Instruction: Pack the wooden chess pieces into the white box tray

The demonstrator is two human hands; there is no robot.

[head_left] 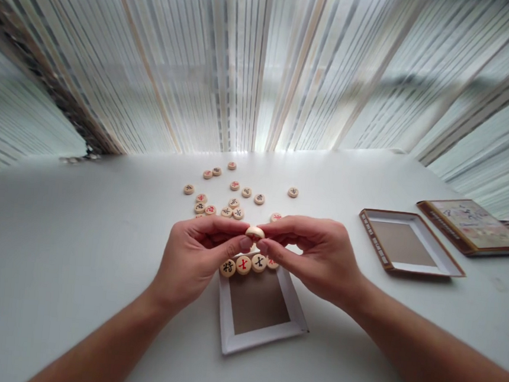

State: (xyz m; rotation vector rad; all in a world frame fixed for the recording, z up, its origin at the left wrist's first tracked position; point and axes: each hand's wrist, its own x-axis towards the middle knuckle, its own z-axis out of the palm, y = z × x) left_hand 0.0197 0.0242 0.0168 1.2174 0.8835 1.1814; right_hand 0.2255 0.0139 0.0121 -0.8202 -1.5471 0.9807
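Observation:
Between the fingertips of my left hand (195, 257) and my right hand (313, 255) is a round wooden Chinese chess piece (255, 233), tilted so that its rim faces me. Both hands pinch it, one from each side. Just below lies an open shallow box tray (225, 325) with white sides and a brown bottom. A row of Chinese chess pieces sits along its far end: one with a black character (227, 268), a red one (243, 265), another black one (259, 263) and a red one partly covered by my right hand. My fingers hide part of the tray's far edge.
Several loose chess pieces (234, 203) are scattered on the white table (74, 258) beyond my hands, one off to the right (293, 192). At the right stand a brown-edged open box part (426, 269) and a printed box (478, 225). A striped string curtain (230, 64) hangs behind.

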